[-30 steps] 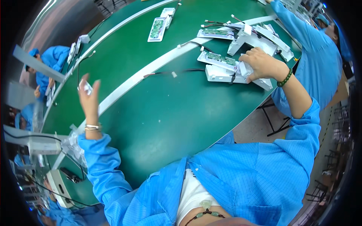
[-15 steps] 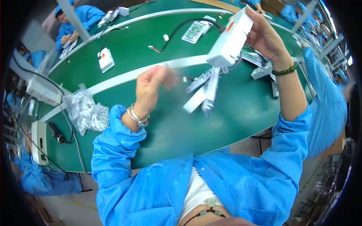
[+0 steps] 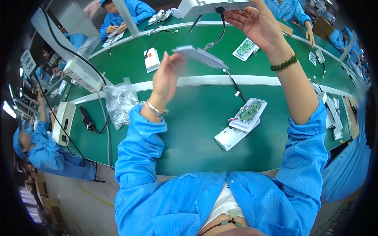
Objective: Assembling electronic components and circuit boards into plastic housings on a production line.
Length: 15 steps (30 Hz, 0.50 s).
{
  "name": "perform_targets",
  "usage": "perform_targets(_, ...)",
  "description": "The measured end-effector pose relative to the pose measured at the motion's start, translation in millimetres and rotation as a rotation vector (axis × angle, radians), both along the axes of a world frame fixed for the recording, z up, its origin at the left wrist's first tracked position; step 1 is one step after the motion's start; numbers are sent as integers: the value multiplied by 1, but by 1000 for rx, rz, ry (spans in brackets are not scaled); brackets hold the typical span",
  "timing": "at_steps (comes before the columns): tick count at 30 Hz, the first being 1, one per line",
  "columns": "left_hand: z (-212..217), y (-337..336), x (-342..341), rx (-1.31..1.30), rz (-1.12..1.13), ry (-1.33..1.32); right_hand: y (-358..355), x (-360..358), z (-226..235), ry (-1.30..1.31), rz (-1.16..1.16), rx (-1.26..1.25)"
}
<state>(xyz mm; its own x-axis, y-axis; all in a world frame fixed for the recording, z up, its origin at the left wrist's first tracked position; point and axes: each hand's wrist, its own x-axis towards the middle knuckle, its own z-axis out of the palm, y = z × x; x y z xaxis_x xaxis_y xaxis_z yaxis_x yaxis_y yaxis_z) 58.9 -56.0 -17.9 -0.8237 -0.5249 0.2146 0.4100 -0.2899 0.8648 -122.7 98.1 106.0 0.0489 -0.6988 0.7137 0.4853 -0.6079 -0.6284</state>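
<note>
My right hand (image 3: 260,27) is raised at the top of the view, its fingers closed on the edge of a white plastic housing (image 3: 208,8). A black cable (image 3: 223,31) hangs from that housing. Below it a flat white panel (image 3: 201,57) is tilted in the air, its left end at the fingertips of my left hand (image 3: 165,76). Those fingers are smeared by motion, so their grip is unclear. On the green table lies an open white case with a green circuit board (image 3: 250,111), resting partly on another white case (image 3: 230,137).
A clear bag of small silvery parts (image 3: 122,104) lies on the left, near a black-handled tool (image 3: 86,120) and a white power strip (image 3: 65,124). A white rail (image 3: 197,80) crosses the table. Beyond it are a white adapter (image 3: 151,60) and another circuit board (image 3: 246,48). Co-workers in blue sit around.
My view has shifted. The right hand has lifted the white housing up and away. Beneath it, a flat panel now shows in the air, and my left hand has risen to its end.
</note>
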Motion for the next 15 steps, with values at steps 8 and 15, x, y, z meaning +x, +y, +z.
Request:
perform_targets(8,-2,47,-10,272,-319,200,2,23,-19,-268,-329,409)
perform_targets(15,-15,57,-32,85,-333,145,-1,42,-31,-426,-366,433)
